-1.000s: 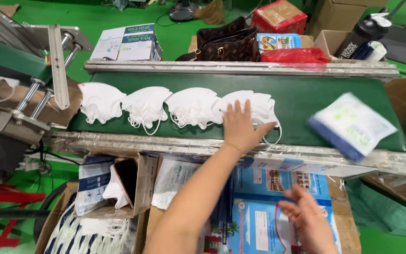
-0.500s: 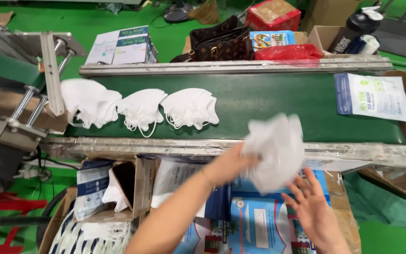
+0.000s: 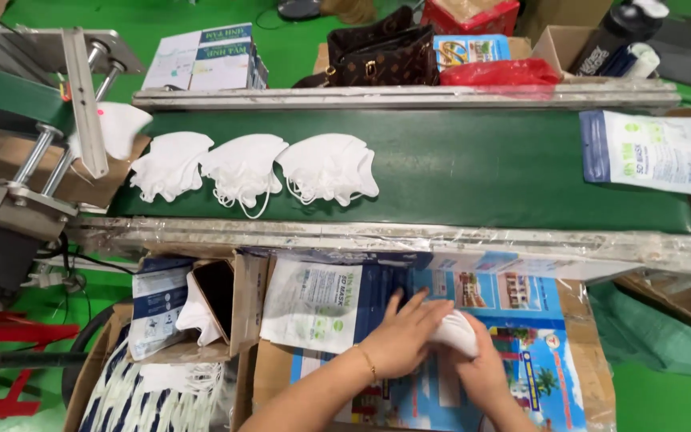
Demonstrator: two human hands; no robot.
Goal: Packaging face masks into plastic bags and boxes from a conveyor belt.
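Head view — both hands pressing one white mask flat.
Left hand [image 3: 405, 340] lies spread over folded mask [image 3: 456, 332], right hand [image 3: 485, 372] cups it from below, atop printed cardboard box [image 3: 537, 344]. Open carton [image 3: 233, 308] w/ pouches — three soft, domed masks [image 3: 249, 168] on green belt [image 3: 481, 164].

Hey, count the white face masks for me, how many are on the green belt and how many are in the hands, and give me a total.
Masks on the green belt: 4
Mask held between left hand and right hand: 1
Total: 5
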